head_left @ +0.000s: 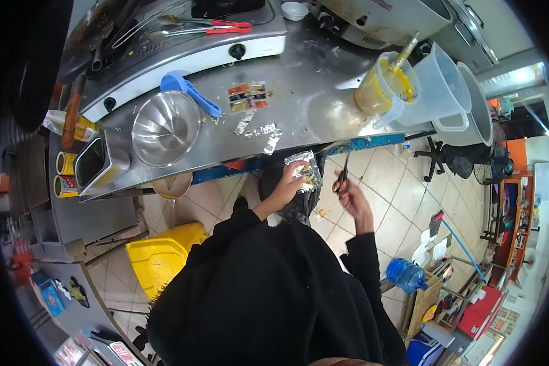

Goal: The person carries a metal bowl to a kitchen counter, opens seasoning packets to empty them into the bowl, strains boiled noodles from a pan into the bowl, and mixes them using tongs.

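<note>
Your left hand had its fingers nearly closed, pinching a crinkled silver foil packet nearer you and to the right of the polished steel bowl. Your right hand, farther right of the bowl, had its fingers curled around the handles of black-and-orange scissors; how far the blades were open, you could not tell.

A black plastic bag hung right of the bowl, directly below your left hand. Torn silver foil strips and a cluster of small multicoloured sachets lay right of the bowl, their print too small to read. A blue plastic scoop lay just beyond the bowl's far rim. Beyond that, the white-and-steel gas stove bore faint lettering beginning "Rinn". A mustard-stained clear jug stood well to the bowl's right, its scale unreadable.
</note>
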`<state>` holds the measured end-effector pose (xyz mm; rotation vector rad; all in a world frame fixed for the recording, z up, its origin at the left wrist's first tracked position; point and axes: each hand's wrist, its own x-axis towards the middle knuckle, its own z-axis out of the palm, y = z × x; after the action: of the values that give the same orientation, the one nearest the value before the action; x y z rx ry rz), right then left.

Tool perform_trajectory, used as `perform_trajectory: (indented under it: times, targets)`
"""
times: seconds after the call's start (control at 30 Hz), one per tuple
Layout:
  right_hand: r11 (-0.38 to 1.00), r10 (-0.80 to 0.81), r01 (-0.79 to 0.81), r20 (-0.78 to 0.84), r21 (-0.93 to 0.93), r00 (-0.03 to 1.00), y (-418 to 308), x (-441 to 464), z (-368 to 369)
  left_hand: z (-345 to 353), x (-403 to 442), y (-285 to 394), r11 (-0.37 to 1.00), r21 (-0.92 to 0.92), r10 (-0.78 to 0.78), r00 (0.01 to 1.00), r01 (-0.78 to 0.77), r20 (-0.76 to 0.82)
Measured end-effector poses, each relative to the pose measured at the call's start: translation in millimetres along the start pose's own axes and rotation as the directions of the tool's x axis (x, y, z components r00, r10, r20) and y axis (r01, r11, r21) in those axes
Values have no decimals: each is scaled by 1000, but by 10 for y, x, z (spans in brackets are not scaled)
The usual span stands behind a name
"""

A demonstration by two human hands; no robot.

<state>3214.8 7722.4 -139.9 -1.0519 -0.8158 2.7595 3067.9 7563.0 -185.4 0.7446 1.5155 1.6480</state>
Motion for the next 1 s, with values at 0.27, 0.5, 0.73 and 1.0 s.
perform_trajectory:
  times: [0.27, 0.5, 0.73, 1.0]
  targets:
    - [788, -12, 26, 27, -615, 1000, 562, -583, -927, 792, 29, -320, 999, 47, 1, 991, 6, -136]
    - [753, 151, -15, 150, -658, 977, 447, -501, -1140, 1063, -135, -738, 979, 190, -53, 992, 73, -111]
    - [716, 173, 3, 182, -698, 968, 450, -486, -1271, 1144, -224, -811, 963, 253, -64, 989, 96, -131]
    - [766, 214, -49, 182, -641, 960, 540, -358, -1410, 1163, -182, -904, 917, 381, -70, 988, 118, -137]
